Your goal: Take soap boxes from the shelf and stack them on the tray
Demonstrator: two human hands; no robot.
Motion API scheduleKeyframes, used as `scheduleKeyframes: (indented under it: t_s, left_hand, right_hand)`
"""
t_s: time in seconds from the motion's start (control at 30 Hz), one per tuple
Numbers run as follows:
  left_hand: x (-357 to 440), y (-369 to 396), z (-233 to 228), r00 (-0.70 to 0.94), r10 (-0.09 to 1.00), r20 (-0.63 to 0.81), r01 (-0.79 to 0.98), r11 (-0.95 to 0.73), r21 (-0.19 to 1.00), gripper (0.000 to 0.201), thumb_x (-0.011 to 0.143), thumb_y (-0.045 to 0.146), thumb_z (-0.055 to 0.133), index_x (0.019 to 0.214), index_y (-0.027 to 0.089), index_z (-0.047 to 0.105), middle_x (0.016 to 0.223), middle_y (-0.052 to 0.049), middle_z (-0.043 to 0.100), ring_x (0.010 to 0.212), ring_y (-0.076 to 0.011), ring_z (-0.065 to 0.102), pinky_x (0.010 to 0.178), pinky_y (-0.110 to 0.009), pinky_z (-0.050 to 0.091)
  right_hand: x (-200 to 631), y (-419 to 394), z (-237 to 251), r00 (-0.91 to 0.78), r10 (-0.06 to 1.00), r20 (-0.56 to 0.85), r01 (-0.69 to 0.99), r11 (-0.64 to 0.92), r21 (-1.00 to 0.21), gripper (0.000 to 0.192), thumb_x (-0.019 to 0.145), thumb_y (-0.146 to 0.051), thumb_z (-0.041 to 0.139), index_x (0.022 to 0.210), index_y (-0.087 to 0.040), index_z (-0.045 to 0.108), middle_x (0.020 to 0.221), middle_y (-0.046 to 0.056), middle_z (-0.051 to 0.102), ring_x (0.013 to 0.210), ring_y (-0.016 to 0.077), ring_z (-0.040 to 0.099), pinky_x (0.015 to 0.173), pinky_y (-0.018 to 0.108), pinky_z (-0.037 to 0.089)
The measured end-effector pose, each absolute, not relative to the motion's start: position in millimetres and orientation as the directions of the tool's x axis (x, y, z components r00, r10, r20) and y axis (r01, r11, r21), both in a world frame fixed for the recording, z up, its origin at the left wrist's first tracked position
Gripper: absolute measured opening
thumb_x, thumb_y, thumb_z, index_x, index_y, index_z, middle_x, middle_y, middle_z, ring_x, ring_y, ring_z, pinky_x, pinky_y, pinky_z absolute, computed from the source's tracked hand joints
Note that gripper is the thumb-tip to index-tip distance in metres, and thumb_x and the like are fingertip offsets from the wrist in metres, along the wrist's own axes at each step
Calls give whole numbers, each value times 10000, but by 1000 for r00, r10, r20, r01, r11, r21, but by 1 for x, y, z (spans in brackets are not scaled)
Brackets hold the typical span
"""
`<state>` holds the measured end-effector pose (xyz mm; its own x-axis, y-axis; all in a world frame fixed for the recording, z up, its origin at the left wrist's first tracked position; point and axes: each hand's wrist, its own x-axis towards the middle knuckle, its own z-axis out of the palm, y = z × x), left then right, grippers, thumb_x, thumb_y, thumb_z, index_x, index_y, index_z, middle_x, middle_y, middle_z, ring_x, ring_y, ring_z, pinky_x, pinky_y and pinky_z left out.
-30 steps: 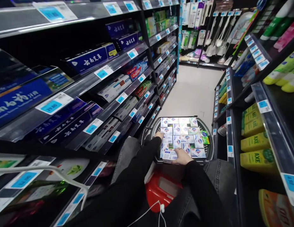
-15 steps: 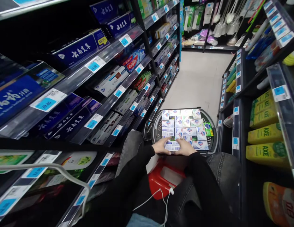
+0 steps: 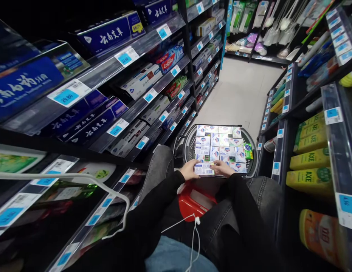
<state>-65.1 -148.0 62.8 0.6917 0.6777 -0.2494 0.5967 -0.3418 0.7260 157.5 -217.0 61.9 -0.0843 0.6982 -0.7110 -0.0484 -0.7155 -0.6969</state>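
1. Two hands gripped one box: left hand at its left end, right hand at its right, fingers curled round it.
2. Box was held flat, barcode up, at the near rim of a dark basket.
3. Basket was packed with rows of like boxes.
4. Red stool stood below, between the knees.
5. Toothpaste shelves stood left.

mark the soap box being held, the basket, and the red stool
soap box (image 3: 204, 169), head view, barcode face between both hands
basket (image 3: 189, 145), head view, left mesh wall
red stool (image 3: 187, 202), head view, left edge of the seat
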Motion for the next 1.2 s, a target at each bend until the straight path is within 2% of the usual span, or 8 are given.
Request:
scheduleKeyframes:
  t_s: [0.13, 0.43, 0.67, 0.93, 1.2]
  left_hand:
    - [-62, -151, 51, 719, 670, -184, 560, -402, 724, 628, 534, 186, 802, 1118, 141, 576, 1099, -84, 591, 1027, -255, 590, 911, -346, 473]
    - [-59, -150, 41, 780, 615, -112, 509, -522, 685, 604, 570, 176, 752, 1140, 144, 553, 1141, -117, 570, 1099, -292, 546, 993, -398, 424]
    - [-58, -152, 42, 791, 601, -119, 511, -540, 669, 610, 586, 207, 747, 1156, 132, 543, 1128, -124, 570, 1070, -295, 551, 973, -393, 433]
    - [-58, -152, 41, 785, 604, -136, 517, -519, 681, 642, 581, 224, 765, 1180, 162, 540, 1152, -112, 564, 1086, -298, 546, 975, -404, 432]
    - [-57, -153, 39, 795, 585, -160, 524, -531, 666, 655, 580, 196, 780, 1183, 129, 533, 1187, -135, 557, 1121, -305, 542, 1008, -399, 416]
  right_hand:
    - [157, -220, 62, -45, 694, -719, -117, -718, -686, 346, 688, -260, 796, 891, -170, 531, 685, -19, 565, 605, 98, 583, 598, 218, 517]
    - [154, -220, 54, 43, 701, -712, -39, -711, -702, 296, 713, -222, 748, 929, -172, 551, 714, -26, 563, 601, 86, 580, 581, 207, 537]
    - [155, -223, 55, 43, 699, -714, -52, -712, -700, 286, 721, -192, 739, 930, -161, 547, 664, -49, 531, 537, 54, 522, 553, 184, 506]
    - [156, -223, 51, 56, 693, -719, -25, -719, -695, 339, 687, -233, 782, 927, -168, 552, 634, -56, 545, 535, 62, 527, 576, 190, 504]
    - [157, -224, 51, 55, 690, -722, 9, -723, -690, 348, 678, -208, 800, 943, -151, 584, 630, -47, 556, 520, 57, 522, 564, 181, 487]
